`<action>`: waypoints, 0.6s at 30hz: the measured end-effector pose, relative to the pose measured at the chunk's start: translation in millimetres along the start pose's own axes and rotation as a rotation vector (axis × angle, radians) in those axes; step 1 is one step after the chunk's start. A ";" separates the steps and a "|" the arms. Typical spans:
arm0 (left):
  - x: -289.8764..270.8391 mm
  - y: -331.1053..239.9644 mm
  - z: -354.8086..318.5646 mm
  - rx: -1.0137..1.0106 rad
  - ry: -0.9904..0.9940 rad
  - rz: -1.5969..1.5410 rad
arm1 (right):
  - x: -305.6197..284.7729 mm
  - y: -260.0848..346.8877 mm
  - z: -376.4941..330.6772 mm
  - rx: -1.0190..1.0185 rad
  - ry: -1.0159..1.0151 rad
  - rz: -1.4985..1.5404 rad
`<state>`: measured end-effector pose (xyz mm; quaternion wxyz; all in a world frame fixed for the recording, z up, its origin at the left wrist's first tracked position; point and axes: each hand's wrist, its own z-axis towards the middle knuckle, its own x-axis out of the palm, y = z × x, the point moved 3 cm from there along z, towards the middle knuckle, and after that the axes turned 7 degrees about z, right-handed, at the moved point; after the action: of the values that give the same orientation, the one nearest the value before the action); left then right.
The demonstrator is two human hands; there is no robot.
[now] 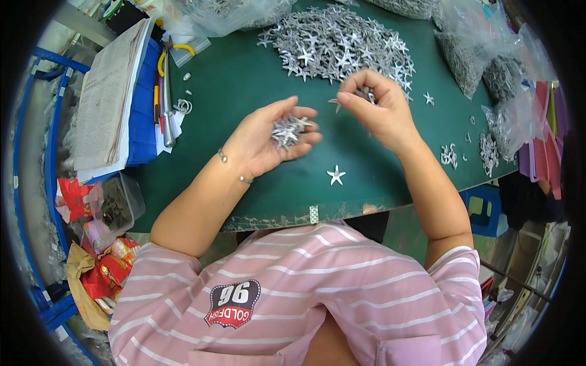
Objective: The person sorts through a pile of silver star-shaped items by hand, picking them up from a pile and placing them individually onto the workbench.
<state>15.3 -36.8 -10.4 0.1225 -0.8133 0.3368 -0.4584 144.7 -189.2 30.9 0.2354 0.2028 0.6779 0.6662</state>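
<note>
My left hand [264,139] is held palm up over the green table [244,79] and cups a small heap of silver star-shaped pieces [288,130]. My right hand [377,108] hovers just to its right, fingers pinched on a few more silver stars [364,95] at the near edge of a large pile of stars [339,43]. One single star [336,175] lies on the table below my hands, and another star [429,98] lies to the right of my right hand.
A stack of papers on a blue folder [110,97] and yellow-handled pliers [163,91] lie at the left. Clear bags of metal parts [470,55] sit at the back right, with small loose piles [488,152] near the right edge. A clear plastic box [116,204] stands below the table's left corner.
</note>
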 end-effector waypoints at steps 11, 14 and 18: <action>-7.2 15.1 -12.9 0.019 0.102 -0.549 | 16.0 15.3 -28.4 -0.288 0.190 -0.462; -13.6 6.3 -24.4 0.072 0.022 -0.532 | 24.4 -0.5 -55.7 -0.282 0.447 -0.621; -9.2 11.1 -37.2 0.081 -0.098 -0.375 | 24.4 0.6 -52.6 -0.250 0.358 -0.557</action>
<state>-23.6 -34.9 -1.7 0.0839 -0.8776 0.1543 -0.4461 94.0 -217.3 30.3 0.3087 -0.1403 0.6511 0.6791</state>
